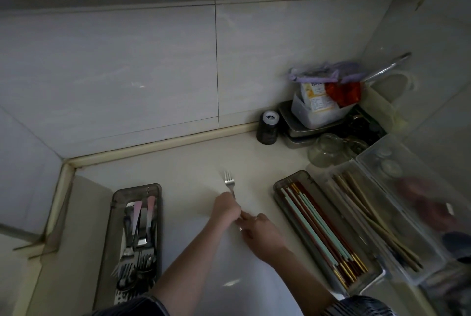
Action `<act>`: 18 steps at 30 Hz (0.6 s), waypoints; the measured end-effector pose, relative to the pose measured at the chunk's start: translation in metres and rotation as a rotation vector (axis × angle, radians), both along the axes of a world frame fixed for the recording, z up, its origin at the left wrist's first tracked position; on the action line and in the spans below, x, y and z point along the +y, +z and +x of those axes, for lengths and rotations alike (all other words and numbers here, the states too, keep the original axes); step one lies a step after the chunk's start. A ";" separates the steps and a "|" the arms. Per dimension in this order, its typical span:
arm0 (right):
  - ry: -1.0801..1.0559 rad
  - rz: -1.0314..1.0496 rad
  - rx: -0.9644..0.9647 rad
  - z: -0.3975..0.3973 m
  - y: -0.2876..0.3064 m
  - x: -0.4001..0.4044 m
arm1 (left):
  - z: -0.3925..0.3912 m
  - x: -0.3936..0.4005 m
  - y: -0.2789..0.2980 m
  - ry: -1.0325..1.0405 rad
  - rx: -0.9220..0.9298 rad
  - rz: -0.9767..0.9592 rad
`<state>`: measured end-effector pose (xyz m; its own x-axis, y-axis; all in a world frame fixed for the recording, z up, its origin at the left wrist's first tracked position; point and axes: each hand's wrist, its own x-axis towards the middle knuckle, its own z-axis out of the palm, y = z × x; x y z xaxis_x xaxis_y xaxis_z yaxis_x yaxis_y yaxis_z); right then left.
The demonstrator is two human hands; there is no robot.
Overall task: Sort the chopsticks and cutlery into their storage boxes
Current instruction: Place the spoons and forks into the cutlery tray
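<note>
At the far left of the pale worktop (193,162) sits a smoky-grey cutlery box (116,239), long and narrow, holding forks, spoons and a couple of pink-handled pieces heaped together with their heads toward the near end. Just right of it, in the middle of the worktop, the left hand (225,207) is closed round the handle of a metal fork (229,183), whose tines point away toward the tiled wall (127,73). The right hand (260,230) is tucked in just beside it, its fingers (246,216) curled at the fork's near end; whether they actually pinch the handle or only touch it I cannot tell. Further right lies a second grey box (277,185), set at a slant, filled with chopsticks (318,226) in mint green, dark red and gold. Against its far side is a clear box (395,203) with its lid open, holding plain wooden chopsticks (367,211). Behind these, in the corner, stand a dark bottle (267,128), an upturned glass (327,150) and stacked containers (313,116) with packets.
</note>
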<state>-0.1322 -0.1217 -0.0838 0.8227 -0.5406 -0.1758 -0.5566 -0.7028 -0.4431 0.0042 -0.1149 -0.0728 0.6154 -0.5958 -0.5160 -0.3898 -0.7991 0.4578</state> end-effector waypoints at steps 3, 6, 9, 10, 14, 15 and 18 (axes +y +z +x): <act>0.004 -0.015 0.017 -0.002 0.008 0.005 | -0.008 0.002 0.001 -0.016 -0.018 0.020; 0.016 -0.015 0.005 -0.006 0.012 0.011 | -0.017 0.008 0.001 0.029 -0.090 0.025; 0.000 -0.021 -0.006 -0.008 0.014 0.017 | -0.022 0.013 0.001 0.057 -0.116 0.021; 0.002 -0.021 -0.005 -0.008 0.013 0.020 | -0.023 0.015 0.003 0.049 -0.131 0.024; -0.062 0.101 -0.092 0.000 0.005 0.028 | -0.013 0.022 0.005 0.087 -0.060 -0.030; -0.116 0.164 -0.140 0.003 0.002 0.030 | -0.007 0.023 0.006 0.131 0.004 -0.048; -0.421 0.446 -0.299 0.014 0.006 0.032 | 0.013 0.031 0.005 0.379 0.311 -0.221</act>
